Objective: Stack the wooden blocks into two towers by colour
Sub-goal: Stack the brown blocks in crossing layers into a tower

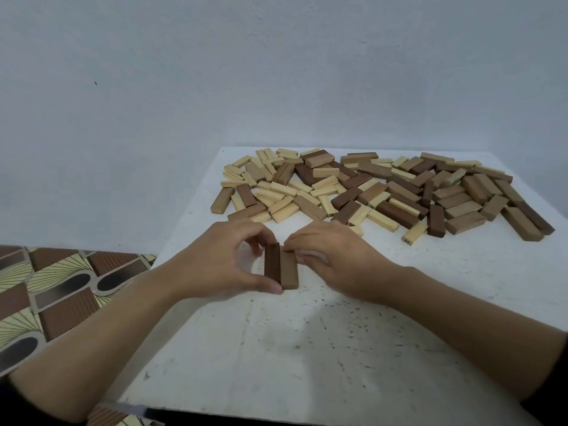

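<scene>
Hands (221, 259) (335, 259) tight on two brown blocks (289, 273) atop speckled white table (307, 348); bluish wall (276, 72)

Two brown rectangular wooden blocks (289, 270) sit at six o'clock; a heap of pale and brown blocks (368, 192), dozens, spreads at one o'clock.
</scene>
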